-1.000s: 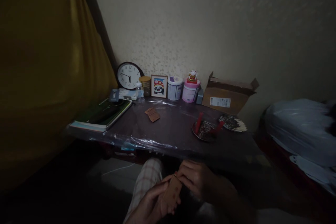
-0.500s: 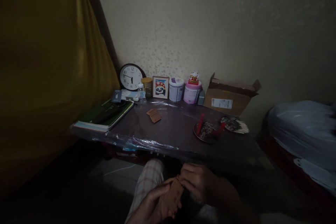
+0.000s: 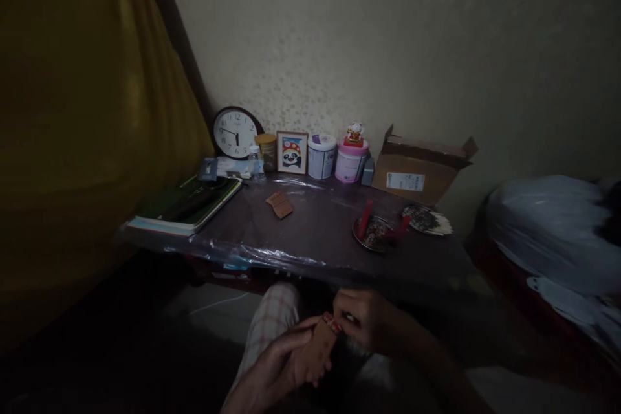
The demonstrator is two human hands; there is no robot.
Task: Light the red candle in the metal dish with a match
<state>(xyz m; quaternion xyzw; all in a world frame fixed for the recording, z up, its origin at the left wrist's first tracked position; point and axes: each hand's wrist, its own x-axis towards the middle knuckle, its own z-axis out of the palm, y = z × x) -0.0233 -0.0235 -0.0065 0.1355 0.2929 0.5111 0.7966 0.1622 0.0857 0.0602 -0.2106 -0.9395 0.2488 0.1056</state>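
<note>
My left hand (image 3: 286, 356) is closed around a small brown cardboard packet (image 3: 318, 348), held above my lap with its upper end pointing away from me. A row of small red tips (image 3: 332, 322) shows at that end; they look like match heads, but the dim light leaves this unsure. My right hand (image 3: 363, 318) is pinched right beside the red tips. A tiny pale spot shows between its curled fingers, and what they hold is too small to make out. On the table (image 3: 301, 233) ahead lies a folded piece of brown cardboard (image 3: 279, 204).
On the table, two red candles (image 3: 365, 220) stand on a dark plate (image 3: 373, 247). A second plate (image 3: 417, 217) holds several pale sticks (image 3: 440, 226). Behind are a clock (image 3: 237, 132), tins (image 3: 321, 158), a framed panda picture (image 3: 292, 154) and a cardboard box (image 3: 412, 171). Books (image 3: 189, 207) lie left.
More of the red tips now shows at the packet's end. My right hand has drawn back slightly from it. The whole view has shifted a little.
</note>
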